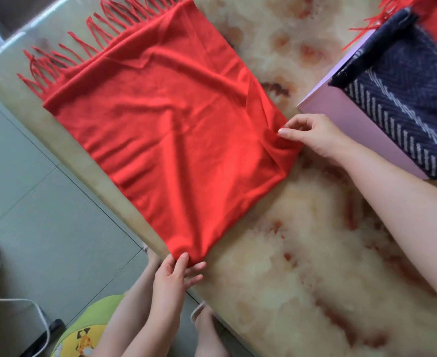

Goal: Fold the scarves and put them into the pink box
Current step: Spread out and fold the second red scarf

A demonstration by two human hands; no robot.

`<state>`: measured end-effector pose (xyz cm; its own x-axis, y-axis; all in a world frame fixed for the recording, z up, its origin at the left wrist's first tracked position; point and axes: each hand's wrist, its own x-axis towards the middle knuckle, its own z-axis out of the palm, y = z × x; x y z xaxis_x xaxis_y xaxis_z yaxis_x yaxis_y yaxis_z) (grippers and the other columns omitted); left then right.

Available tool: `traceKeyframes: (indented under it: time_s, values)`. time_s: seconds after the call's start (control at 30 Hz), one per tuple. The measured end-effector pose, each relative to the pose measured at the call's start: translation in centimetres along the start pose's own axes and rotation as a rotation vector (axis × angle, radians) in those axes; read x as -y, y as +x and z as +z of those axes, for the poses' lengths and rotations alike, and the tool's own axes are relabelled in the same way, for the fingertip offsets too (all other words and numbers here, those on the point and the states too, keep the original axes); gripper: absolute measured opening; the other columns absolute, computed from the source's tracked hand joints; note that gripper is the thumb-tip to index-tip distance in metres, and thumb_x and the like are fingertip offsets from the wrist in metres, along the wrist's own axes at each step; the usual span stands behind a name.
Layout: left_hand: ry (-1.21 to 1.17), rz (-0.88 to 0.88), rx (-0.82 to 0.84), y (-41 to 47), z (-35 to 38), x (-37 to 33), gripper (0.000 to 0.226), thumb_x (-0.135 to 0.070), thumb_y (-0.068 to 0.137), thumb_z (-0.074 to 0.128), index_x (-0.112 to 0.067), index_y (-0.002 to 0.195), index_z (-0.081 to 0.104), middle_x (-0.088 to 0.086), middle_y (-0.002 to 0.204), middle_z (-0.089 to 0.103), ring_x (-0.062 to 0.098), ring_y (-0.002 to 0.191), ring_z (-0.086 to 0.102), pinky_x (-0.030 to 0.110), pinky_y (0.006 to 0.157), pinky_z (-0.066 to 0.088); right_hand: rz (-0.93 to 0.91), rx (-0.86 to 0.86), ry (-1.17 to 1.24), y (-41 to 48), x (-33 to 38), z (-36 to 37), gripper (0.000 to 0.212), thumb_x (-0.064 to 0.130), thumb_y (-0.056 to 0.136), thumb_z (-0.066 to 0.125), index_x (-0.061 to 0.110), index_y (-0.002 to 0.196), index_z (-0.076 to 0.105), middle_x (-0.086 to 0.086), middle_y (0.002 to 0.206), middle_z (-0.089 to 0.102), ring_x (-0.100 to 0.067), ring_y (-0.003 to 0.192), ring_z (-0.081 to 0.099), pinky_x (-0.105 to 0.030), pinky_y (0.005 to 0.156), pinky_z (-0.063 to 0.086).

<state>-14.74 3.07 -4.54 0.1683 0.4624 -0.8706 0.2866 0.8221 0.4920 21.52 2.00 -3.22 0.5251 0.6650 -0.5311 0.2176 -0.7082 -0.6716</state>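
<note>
Red scarf [176, 140] lies flat on the surface [302, 253] near the pink box [361, 124]; my left hand [173, 279] and right hand [312, 135] each pinch a folded-edge corner, keeping layers aligned for the next fold.

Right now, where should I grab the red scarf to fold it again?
Probably pinch the two plain corners nearest you, where the left hand and right hand already grip the red scarf. Its fringe lies at the far end, so fold that edge away toward it.
</note>
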Motion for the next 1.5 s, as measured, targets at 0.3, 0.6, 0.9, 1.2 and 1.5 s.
traceKeyframes:
  time_s: [0.3,0.6,0.9,1.2,1.5]
  values:
    - [0.001,-0.001,0.003,-0.1,0.1,0.0,0.02,-0.003,0.099,0.039,-0.012,0.088,0.054,0.007,0.087,0.059,0.012,0.058,0.069,0.022,0.049,0.054,0.02,0.091,0.037,-0.4,-0.8,-0.6,0.053,0.074,0.06,0.067,0.028,0.088,0.066,0.016,0.083,0.067,-0.004,0.089,0.059,-0.022,0.094,0.037]
    - [-0.008,-0.001,0.01,-0.3,0.0,-0.1,0.021,-0.004,0.099,0.039,-0.013,0.087,0.053,0.006,0.088,0.058,0.012,0.058,0.069,0.022,0.049,0.054,0.131,0.069,-0.175,-1.2,-0.8,-1.3,0.066,0.08,0.044,0.072,0.034,0.091,0.072,0.004,0.096,0.072,-0.023,0.11,0.057,-0.036,0.102,0.037]
    - [-0.001,0.052,-0.01,-1.2,-0.4,-0.1,0.019,-0.008,0.099,0.041,-0.013,0.089,0.056,0.009,0.086,0.061,0.013,0.063,0.07,0.022,0.051,0.054,-0.025,-0.215,0.198,-1.2,0.2,-0.1,0.025,0.023,0.077,0.077,0.019,0.071,0.053,0.007,0.061,0.062,0.006,0.05,0.051,-0.013,0.053,0.04]
    - [-0.017,0.021,-0.02,-1.4,-0.6,0.0,0.019,-0.011,0.099,0.04,-0.01,0.094,0.058,0.012,0.094,0.062,0.014,0.067,0.071,0.027,0.054,0.057,0.107,-0.047,-0.156,-1.9,-1.2,-1.0,0.053,0.069,0.068,0.062,0.018,0.079,0.062,0.002,0.068,0.055,-0.015,0.064,0.049,-0.03,0.063,0.038]
    - [0.011,0.046,-0.034,-1.3,-0.5,0.0,0.008,-0.007,0.092,0.055,-0.012,0.09,0.061,-0.001,0.082,0.064,0.016,0.067,0.071,0.025,0.056,0.057,0.061,-0.135,0.025,-2.8,-3.1,-1.1,0.011,0.027,0.08,0.074,0.02,0.079,0.065,0.005,0.074,0.066,-0.002,0.063,0.056,-0.017,0.068,0.043]
